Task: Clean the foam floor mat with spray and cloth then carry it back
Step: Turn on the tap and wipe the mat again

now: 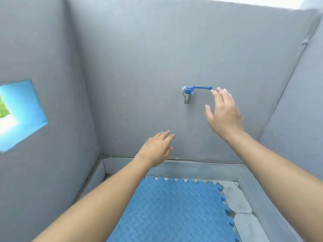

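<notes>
A blue foam floor mat (174, 212) with a woven pattern and toothed edges lies flat on the floor at the bottom centre. My right hand (224, 114) is raised near the grey wall, fingers spread and straight, its fingertips just at the end of the blue lever of a wall tap (188, 92). It holds nothing. My left hand (157, 149) is stretched forward lower down, above the mat's far edge, with fingers straight and empty. No spray bottle or cloth is in view.
Grey walls close in on the left, front and right. A low grey kerb (201, 169) runs along the front wall's foot. Pale stone tiles (239, 205) lie right of the mat. A blue-framed opening (21, 112) is in the left wall.
</notes>
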Available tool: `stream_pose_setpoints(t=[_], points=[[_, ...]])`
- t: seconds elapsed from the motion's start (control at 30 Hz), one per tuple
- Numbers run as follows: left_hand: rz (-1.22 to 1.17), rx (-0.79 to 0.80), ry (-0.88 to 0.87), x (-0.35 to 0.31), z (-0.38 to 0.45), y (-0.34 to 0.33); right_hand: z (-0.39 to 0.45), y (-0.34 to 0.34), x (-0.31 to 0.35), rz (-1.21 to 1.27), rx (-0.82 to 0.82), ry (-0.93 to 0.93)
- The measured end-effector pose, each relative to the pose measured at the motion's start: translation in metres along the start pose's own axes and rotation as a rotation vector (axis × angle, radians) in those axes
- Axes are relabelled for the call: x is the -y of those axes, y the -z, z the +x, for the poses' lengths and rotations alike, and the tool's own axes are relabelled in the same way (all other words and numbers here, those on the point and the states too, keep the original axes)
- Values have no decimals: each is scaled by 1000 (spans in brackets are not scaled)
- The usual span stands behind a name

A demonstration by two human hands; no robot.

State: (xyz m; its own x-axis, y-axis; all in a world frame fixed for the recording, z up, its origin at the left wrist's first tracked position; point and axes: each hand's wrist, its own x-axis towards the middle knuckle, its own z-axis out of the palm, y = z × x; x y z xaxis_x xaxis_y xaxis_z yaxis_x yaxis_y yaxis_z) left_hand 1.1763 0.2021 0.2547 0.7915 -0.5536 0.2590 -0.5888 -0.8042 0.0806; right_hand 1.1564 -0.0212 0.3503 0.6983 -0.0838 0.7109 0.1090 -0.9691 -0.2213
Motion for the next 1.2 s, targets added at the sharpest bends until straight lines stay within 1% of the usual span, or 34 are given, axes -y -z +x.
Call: stream_pose_setpoints(t=[0.03,0.07,0.1,0.17,0.2,0.23,0.27,0.37,0.43,0.63,0.9,1.2], points=[[24,-20,-3,4,11,15,32,7,15,-3,-16,13],[46,-30,5,6,19,26,60,8,25,-28,52,5],[65,-25,18,9,24,33,82,7,31,-91,172,-7],[104,13,39,14,26,40,109,-2,36,-228,466,-58],[119,31,42,18,26,41,116,-9,36,-263,573,-80],[123,47,44,22,26,42,120,-16,33,-278,627,-91],[122,63,46,27,25,42,121,-24,30,-285,625,-90],[136,79,58,42,20,36,115,-41,26,-335,493,-53],[137,95,75,51,17,30,112,-43,27,-380,457,-60],[108,116,169,58,12,14,115,-47,25,-446,443,-52],[115,130,197,55,21,11,116,-51,30,-462,442,-73],[99,151,198,55,21,1,114,-51,28,-473,410,-47]])
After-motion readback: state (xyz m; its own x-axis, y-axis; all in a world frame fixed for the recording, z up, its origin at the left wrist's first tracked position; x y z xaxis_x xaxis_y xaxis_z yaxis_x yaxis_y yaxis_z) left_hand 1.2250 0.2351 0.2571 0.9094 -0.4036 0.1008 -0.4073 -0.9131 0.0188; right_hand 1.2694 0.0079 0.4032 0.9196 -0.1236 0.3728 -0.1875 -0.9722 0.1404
